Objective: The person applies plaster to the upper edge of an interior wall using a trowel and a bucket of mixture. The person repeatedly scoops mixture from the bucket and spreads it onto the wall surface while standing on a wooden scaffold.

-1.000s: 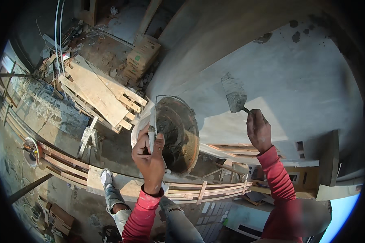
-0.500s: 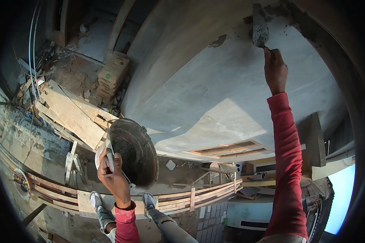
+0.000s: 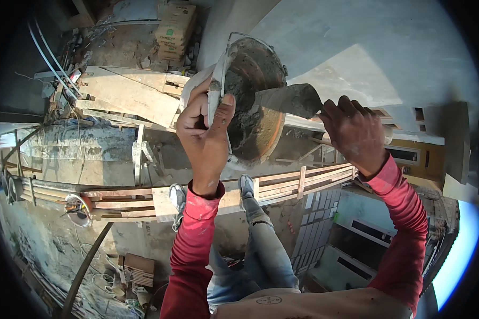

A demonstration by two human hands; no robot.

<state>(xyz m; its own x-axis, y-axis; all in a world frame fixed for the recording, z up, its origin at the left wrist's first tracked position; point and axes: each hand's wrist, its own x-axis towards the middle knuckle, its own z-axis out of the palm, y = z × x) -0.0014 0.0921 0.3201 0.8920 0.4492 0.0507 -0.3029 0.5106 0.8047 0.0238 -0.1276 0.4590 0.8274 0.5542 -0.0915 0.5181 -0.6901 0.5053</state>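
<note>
My left hand grips the handle and pale side of a round bucket, tilted toward me with grey wet mortar inside. My right hand is closed on the handle of a trowel. The mortar-smeared blade is over the bucket’s mouth, partly across its inside; I cannot tell whether it touches the mortar. A pale plastered wall lies beyond, at the upper right.
My shoes stand on a wooden scaffold plank with slatted sections either side. A white pail of tools is at its left. Below are pale boards, stacked sacks, rubble, a trestle and a dark pole.
My right hand has moved down from high on the wall, bringing the trowel to the bucket. My left hand and bucket have risen since half a second ago, and the view has shifted.
</note>
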